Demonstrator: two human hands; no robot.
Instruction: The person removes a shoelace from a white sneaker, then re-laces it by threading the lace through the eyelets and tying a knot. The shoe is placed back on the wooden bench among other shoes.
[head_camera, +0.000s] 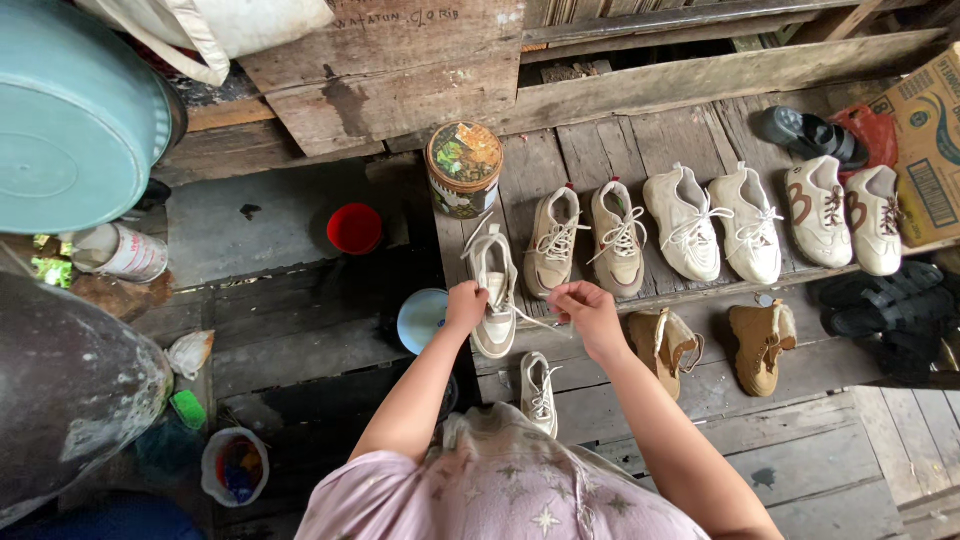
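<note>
My left hand (466, 304) grips the side of a white sneaker (494, 290) that rests on the edge of a wooden shelf (600, 150). My right hand (588, 310) pinches the sneaker's loose white lace and pulls it to the right. A second white sneaker (540, 392) lies on the lower plank just below my hands. A round tin (464, 168) with a patterned lid stands right behind the held sneaker.
Three pairs of pale sneakers (690, 225) line the shelf to the right, with tan boots (762, 345) below and black sandals (880, 300) at far right. A cardboard box (925, 130), red cup (354, 228), pale bowl (420, 318), teal basin (70, 120) and small tubs sit around.
</note>
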